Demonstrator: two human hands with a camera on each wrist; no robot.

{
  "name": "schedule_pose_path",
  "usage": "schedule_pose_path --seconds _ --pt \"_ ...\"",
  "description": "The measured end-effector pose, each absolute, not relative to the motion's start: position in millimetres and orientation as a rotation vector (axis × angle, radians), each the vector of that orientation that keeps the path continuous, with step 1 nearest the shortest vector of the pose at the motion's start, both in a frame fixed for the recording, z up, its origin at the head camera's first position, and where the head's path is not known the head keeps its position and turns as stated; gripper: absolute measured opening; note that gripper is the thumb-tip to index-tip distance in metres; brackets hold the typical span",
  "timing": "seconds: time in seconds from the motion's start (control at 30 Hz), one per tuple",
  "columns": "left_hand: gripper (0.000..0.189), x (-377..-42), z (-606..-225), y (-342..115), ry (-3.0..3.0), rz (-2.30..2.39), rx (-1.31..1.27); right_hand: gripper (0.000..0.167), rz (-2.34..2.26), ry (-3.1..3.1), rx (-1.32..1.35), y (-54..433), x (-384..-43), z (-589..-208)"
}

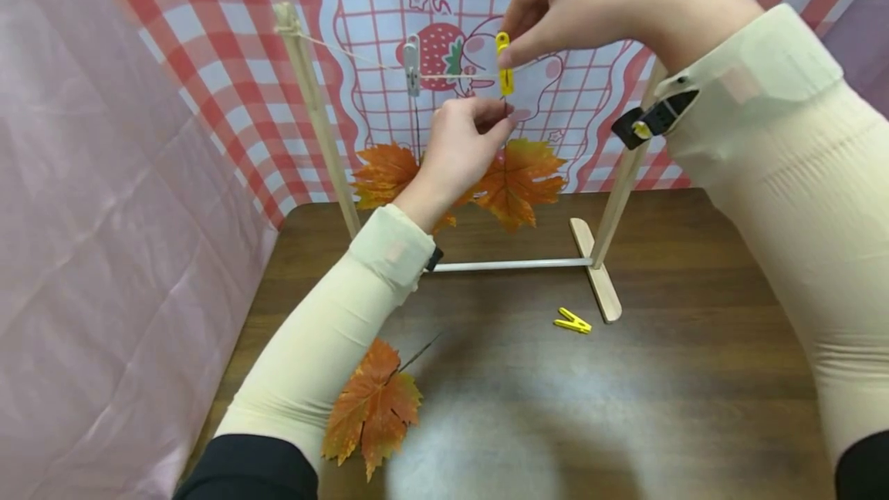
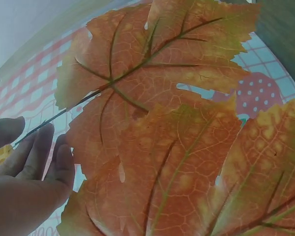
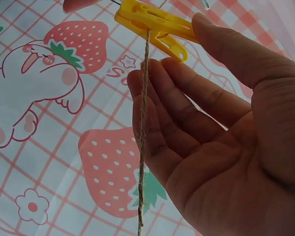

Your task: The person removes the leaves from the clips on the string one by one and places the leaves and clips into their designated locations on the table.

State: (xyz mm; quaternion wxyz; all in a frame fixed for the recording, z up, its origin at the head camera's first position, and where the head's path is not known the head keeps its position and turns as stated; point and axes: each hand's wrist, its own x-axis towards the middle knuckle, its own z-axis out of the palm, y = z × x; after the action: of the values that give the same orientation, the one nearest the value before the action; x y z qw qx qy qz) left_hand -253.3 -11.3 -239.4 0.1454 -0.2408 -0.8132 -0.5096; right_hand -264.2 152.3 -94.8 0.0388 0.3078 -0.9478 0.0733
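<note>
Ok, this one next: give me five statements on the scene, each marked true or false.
1. The right hand holds a yellow peg. True.
2. Every peg is yellow. False; a grey peg is on the string.
3. The left hand holds a leaf by its stem. True.
4. All the leaves are hung up. False; a loose leaf lies on the table.
5. A second yellow peg lies near the stand. True.

The peg (image 3: 157, 22) in the right hand's (image 1: 583, 6) grip looked smooth plastic, the string (image 3: 143, 123) running from it rough fibre, the table (image 1: 500, 376) beneath glossy wood
</note>
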Motion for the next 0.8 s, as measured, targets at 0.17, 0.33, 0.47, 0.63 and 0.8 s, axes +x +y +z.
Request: schedule_pose_path --seconds 0.17,0.33,0.47,0.63,0.8 --pt "0.018 -253.4 -240.1 -9.6 -2.328 -1.453 -0.694 0.045 0.201 -2.909 0.927 152.5 -263.7 -93.9" --pt "0.018 -254.0 -241.1 -9.5 -2.327 -1.424 -0.679 0.046 0.176 -2.891 0.957 150.9 -264.0 -93.4" --pt "0.018 -254.8 -240.9 -10.0 -2.326 -1.422 -0.679 0.044 0.157 -2.857 0.979 149.8 -264.4 -94.5" --pt "0.018 -255.6 -239.6 -10.5 -2.333 -1.424 -0.662 0.041 0.179 -2.827 0.969 151.0 -264.1 -97.1" --pt "0.018 -255.3 -238.5 -9.9 -2.349 -1.419 -0.651 0.038 0.191 -2.798 0.968 152.8 -262.9 -96.3"
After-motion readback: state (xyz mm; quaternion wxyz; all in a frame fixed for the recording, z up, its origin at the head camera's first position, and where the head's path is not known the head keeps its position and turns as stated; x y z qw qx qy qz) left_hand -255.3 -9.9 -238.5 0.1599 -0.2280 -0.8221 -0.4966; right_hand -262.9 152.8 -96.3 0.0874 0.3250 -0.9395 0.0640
